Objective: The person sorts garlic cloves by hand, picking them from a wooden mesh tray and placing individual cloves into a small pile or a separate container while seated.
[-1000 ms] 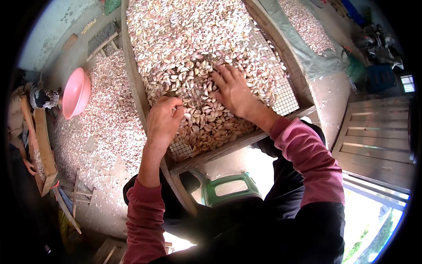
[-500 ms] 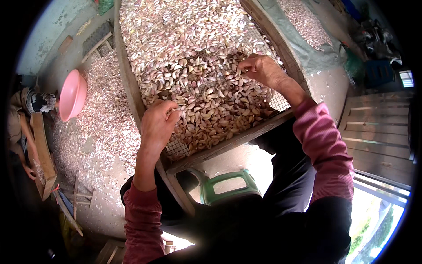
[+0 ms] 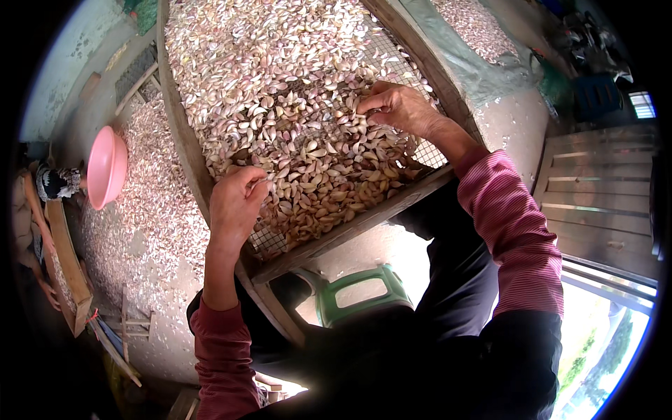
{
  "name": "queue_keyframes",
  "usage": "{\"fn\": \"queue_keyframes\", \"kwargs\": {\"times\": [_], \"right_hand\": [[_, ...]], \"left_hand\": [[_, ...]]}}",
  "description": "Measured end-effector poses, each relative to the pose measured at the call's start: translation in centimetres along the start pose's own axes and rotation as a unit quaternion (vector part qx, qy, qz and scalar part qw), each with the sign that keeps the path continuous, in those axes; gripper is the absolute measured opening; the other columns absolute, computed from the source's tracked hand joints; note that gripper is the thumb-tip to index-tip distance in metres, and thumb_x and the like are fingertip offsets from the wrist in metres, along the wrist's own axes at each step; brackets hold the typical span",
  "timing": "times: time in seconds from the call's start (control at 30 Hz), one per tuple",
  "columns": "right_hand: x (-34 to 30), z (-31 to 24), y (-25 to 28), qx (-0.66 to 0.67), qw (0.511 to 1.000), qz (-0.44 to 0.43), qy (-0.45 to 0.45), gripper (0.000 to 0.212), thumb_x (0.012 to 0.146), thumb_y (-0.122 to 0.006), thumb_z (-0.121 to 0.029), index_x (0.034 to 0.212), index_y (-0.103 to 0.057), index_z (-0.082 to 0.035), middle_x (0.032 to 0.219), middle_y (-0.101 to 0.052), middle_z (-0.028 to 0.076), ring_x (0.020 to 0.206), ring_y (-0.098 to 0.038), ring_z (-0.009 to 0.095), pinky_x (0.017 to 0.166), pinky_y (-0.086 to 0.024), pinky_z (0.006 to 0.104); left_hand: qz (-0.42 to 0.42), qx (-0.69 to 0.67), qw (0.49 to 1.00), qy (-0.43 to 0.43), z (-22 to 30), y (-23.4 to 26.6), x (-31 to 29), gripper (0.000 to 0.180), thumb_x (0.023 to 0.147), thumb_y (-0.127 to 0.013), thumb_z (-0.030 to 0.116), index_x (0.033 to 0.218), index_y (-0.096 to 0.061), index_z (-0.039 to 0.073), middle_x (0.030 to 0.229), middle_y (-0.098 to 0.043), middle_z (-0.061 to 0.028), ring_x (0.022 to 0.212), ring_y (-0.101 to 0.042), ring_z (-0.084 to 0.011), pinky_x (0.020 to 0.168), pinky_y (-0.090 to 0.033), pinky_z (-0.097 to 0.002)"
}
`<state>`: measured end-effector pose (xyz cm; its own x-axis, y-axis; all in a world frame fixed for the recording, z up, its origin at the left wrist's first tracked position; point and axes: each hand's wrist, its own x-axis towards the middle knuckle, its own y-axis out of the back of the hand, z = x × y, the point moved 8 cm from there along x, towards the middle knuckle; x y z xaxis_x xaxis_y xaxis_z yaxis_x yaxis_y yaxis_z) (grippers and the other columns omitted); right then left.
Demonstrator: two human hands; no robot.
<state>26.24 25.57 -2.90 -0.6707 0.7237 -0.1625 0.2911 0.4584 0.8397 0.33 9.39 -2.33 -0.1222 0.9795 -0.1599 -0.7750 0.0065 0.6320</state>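
Garlic cloves (image 3: 315, 171) lie thickly over the wire mesh of a long wooden-framed tray (image 3: 350, 227) in front of me. At the tray's near left side, my left hand (image 3: 236, 204) is closed in a pinch above the cloves. A small pale bit shows at its fingertips, too small to name. My right hand (image 3: 404, 112) reaches over the right side, thumb and fingers pressed together just at the cloves; what they hold is hidden. Bare wire mesh (image 3: 432, 154) shows beneath the right wrist and in the near left corner.
On the floor to the left spreads a large heap of garlic (image 3: 150, 203) with a pink basin (image 3: 107, 168) on it. Another person's arm (image 3: 43, 224) shows by a wooden box (image 3: 77, 294) at the left edge. A green stool (image 3: 360, 297) stands below the tray; more garlic (image 3: 476, 31) lies far right.
My right hand has shifted slightly left across the cloves. The left hand stays near the same corner, still pinched. The whole view has turned a little.
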Motion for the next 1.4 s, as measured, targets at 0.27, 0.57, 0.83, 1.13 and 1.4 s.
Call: {"fn": "queue_keyframes", "kwargs": {"times": [0.27, 0.57, 0.83, 1.13, 1.4], "right_hand": [[0.3, -0.7, 0.1, 0.013, 1.000, 0.024, 0.001, 0.024, 0.082, -0.074, -0.017, 0.106, -0.073, -0.017, 0.111, -0.067, 0.004, 0.097, -0.065, 0.022, 0.090, -0.051, 0.0361], [1.1, 0.8, 0.6, 0.008, 0.998, 0.041, -0.043, 0.016, 0.085, -0.070, -0.011, 0.101, -0.071, -0.013, 0.098, -0.067, 0.002, 0.092, -0.066, 0.017, 0.085, -0.054, 0.0290], [1.2, 0.6, 1.4, -0.084, 0.993, 0.049, -0.068, 0.013, 0.092, -0.062, -0.012, 0.104, -0.068, -0.008, 0.098, -0.069, 0.004, 0.086, -0.068, 0.018, 0.082, -0.055, 0.0316], [-0.1, -4.4, -2.3, -0.034, 0.999, -0.007, 0.031, 0.027, 0.082, -0.073, -0.019, 0.106, -0.066, -0.012, 0.103, -0.066, 0.007, 0.091, -0.067, 0.025, 0.083, -0.053, 0.0364], [0.1, -6.3, -1.8, -0.064, 0.989, 0.105, 0.084, 0.013, 0.085, -0.067, -0.011, 0.098, -0.068, -0.010, 0.091, -0.068, 0.008, 0.086, -0.067, 0.027, 0.078, -0.054, 0.0372]], "left_hand": [[-0.003, 0.001, 1.000, -0.016, 0.1, -0.2, 0.0, 0.019, 0.085, -0.069, 0.014, 0.099, -0.068, 0.002, 0.095, -0.065, -0.0142, 0.074, -0.066, -0.0249, 0.067, -0.051, -0.0330], [-0.006, -0.021, 1.000, -0.005, 0.2, -0.1, -0.1, 0.020, 0.085, -0.068, 0.011, 0.101, -0.066, 0.000, 0.086, -0.064, -0.0071, 0.070, -0.059, -0.0116, 0.065, -0.048, -0.0256], [0.001, -0.007, 1.000, -0.006, 0.4, 0.3, -0.2, 0.020, 0.084, -0.068, 0.011, 0.101, -0.066, 0.000, 0.086, -0.064, -0.0078, 0.069, -0.059, -0.0129, 0.065, -0.048, -0.0263], [0.008, -0.018, 0.999, -0.028, 0.8, 0.4, -0.2, 0.020, 0.085, -0.068, 0.010, 0.101, -0.065, -0.001, 0.086, -0.065, -0.0075, 0.071, -0.060, -0.0123, 0.066, -0.048, -0.0254], [0.000, -0.040, 0.999, 0.003, 0.4, 1.0, -0.3, 0.019, 0.085, -0.068, 0.010, 0.100, -0.066, -0.001, 0.090, -0.066, -0.0075, 0.074, -0.062, -0.0127, 0.067, -0.049, -0.0254]]}}
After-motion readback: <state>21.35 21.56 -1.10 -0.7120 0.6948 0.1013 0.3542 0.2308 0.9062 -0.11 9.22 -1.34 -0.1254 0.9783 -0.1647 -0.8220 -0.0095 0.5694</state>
